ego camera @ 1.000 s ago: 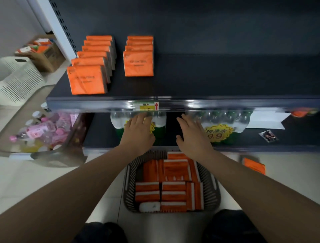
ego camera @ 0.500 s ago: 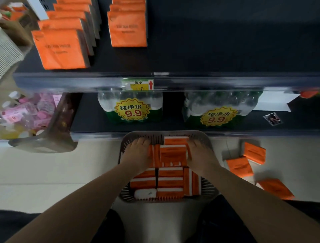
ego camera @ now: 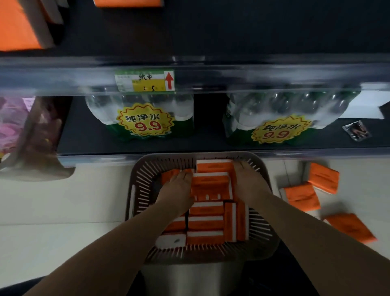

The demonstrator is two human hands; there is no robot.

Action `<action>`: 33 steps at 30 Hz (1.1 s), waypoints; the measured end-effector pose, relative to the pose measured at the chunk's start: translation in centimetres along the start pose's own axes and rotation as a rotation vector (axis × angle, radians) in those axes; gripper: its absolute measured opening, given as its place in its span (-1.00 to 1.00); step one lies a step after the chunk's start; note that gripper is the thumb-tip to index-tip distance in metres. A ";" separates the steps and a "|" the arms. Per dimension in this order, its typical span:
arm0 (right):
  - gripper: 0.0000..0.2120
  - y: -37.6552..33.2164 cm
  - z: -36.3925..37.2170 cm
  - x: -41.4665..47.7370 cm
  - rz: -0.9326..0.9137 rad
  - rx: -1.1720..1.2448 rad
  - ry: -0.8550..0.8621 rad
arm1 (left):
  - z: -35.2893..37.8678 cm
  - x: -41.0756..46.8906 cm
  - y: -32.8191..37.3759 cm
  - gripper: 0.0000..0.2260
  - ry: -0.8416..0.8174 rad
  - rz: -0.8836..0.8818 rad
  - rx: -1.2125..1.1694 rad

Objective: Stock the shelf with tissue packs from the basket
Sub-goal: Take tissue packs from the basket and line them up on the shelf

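A grey slotted basket (ego camera: pixel 260 230) stands on the floor below the shelves, filled with several orange tissue packs (ego camera: pixel 205 224). My left hand (ego camera: pixel 177 191) and my right hand (ego camera: pixel 250 182) are both down in the basket's far half. They press against the left and right sides of a raised stack of tissue packs (ego camera: pixel 211 182) between them. Higher up, the dark shelf (ego camera: pixel 253 31) carries orange packs at its left end (ego camera: pixel 16 25) and at the frame's top edge (ego camera: pixel 126 2).
Two shrink-wrapped bundles of water bottles (ego camera: pixel 143 118) (ego camera: pixel 280 120) fill the lower shelf behind the basket. Three loose orange packs (ego camera: pixel 301 198) lie on the floor to the right. A clear bin (ego camera: pixel 35 152) with pink items sits at the left.
Both hands dropped from in front of the water bottles into the basket and closed in on the stack of packs. The view tilted down and nearer.
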State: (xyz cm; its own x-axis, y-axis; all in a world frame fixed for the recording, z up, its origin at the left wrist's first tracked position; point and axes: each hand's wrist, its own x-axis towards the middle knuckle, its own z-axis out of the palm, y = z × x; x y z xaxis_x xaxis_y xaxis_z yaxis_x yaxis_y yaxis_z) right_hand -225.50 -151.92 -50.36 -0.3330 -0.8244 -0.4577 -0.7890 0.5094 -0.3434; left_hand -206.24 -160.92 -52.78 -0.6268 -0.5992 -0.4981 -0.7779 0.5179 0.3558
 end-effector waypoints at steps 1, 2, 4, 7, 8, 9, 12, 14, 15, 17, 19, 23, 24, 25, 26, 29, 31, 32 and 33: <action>-0.64 0.1 -0.1 0.3 0.013 0.013 0.003 | 0.0 0.2 0.2 -0.30 0.012 -0.003 -0.011; -0.63 0.3 -0.2 0.8 0.027 0.023 -0.005 | 0.1 0.6 0.3 -0.33 0.021 -0.008 -0.025; -0.57 0.7 -0.1 1.7 0.030 0.006 -0.021 | 0.3 1.6 0.6 -0.42 0.030 -0.021 -0.056; -0.58 0.8 0.1 2.5 0.029 -0.023 -0.021 | 0.5 2.4 0.7 -0.52 0.038 -0.026 -0.054; -0.61 0.8 0.1 2.7 0.033 -0.017 -0.011 | 0.7 2.5 0.6 -0.52 0.040 -0.023 -0.046; -0.64 0.8 0.2 2.9 0.039 -0.005 0.000 | 0.7 2.5 0.6 -0.52 0.036 -0.024 -0.044; -0.70 0.7 0.5 3.1 0.035 0.023 0.016 | 0.8 2.3 0.4 -0.47 -0.006 -0.014 -0.037; -0.73 0.7 0.7 2.9 0.026 0.043 0.000 | 0.7 2.0 0.3 -0.49 -0.021 -0.021 -0.048; -0.73 0.6 0.7 2.9 0.023 0.053 -0.009 | 0.5 1.9 0.3 -0.52 -0.028 -0.032 -0.062; -0.72 0.5 0.6 2.9 0.013 0.067 -0.022 | 0.2 1.6 0.0 -0.56 -0.042 -0.055 -0.083; -0.69 0.2 0.4 2.9 -0.009 0.071 -0.030 | -0.2 1.2 -0.3 -0.59 -0.072 -0.067 -0.106; -0.66 -0.6 0.0 2.9 -0.031 0.074 -0.024 | -0.8 0.4 -1.1 -0.70 -0.116 -0.063 -0.179; -0.69 -0.7 -0.2 2.8 -0.032 0.082 -0.020 | -0.9 0.1 -1.2 -0.72 -0.125 -0.052 -0.175; -0.71 -0.8 -0.5 2.7 -0.030 0.092 -0.019 | -1.1 -0.1 -1.4 -0.74 -0.132 -0.040 -0.170; -0.72 -0.9 -0.8 2.6 -0.025 0.102 -0.021 | -1.3 -0.4 -1.6 -0.75 -0.135 -0.026 -0.170; -0.70 -1.3 -1.8 2.1 -0.007 0.133 -0.030 | -2.1 -1.4 -1.9 -0.79 -0.131 0.000 -0.224; -0.69 -1.6 -2.6 1.7 0.004 0.163 -0.045 | -2.9 -2.0 -1.8 -0.83 -0.118 0.021 -0.250; -0.69 -1.8 -3.0 1.5 -0.001 0.176 -0.051 | -3.4 -2.3 -1.7 -0.86 -0.104 0.037 -0.250; -0.69 -2.0 -3.3 1.2 -0.011 0.187 -0.053 | -4.0 -2.6 -1.6 -0.88 -0.089 0.049 -0.251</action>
State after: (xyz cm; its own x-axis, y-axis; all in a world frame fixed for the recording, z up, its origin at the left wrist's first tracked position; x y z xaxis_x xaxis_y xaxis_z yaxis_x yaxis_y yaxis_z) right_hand -226.08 -154.78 -47.51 -0.2929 -0.8187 -0.4939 -0.6810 0.5412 -0.4933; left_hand -203.51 -162.62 -48.89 -0.6660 -0.5157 -0.5389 -0.7406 0.3709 0.5603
